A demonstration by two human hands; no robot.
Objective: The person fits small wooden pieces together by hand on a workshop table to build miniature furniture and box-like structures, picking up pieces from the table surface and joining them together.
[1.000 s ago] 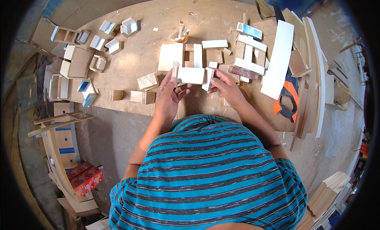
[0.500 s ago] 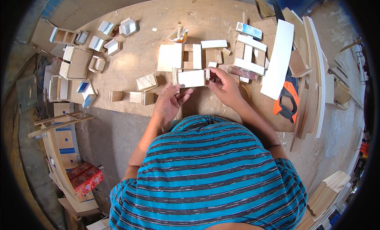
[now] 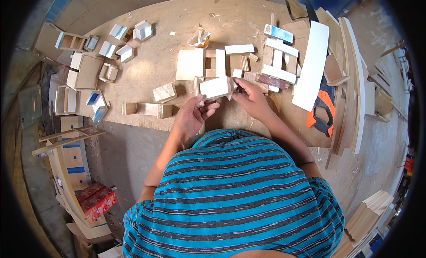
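- Plywood table (image 3: 177,36), pale brown and scuffed, carries many small cut wood pieces; seen from above over a blue-and-black striped shirt (image 3: 239,191).
- Left hand (image 3: 191,118): fingers curled up around the left end of a small white wooden panel (image 3: 214,87), gripping it from below.
- Right hand (image 3: 250,98): fingers closed, pinching the panel's right end where a short upright piece meets it; what lies between the fingertips is too small to tell.
- White wooden panel: held just above the table's near edge, between both hands, roughly level and slightly tilted.
- Small open wooden boxes (image 3: 73,40) at the far left of the table: shallow compartments with white inner walls; their contents cannot be made out.
- Larger flat wooden tray (image 3: 84,71) beside them: its floor shows bare.
- Small round pot (image 3: 199,39) near the far middle, with a stick standing in it.
- Square white board (image 3: 190,65) and short white strips (image 3: 279,73) lie just beyond the hands.
- Long white plank (image 3: 313,62) lies at the right, with an orange-handled handsaw (image 3: 321,111) near its lower end.
- Red cartons (image 3: 95,198) lie on the floor at lower left.
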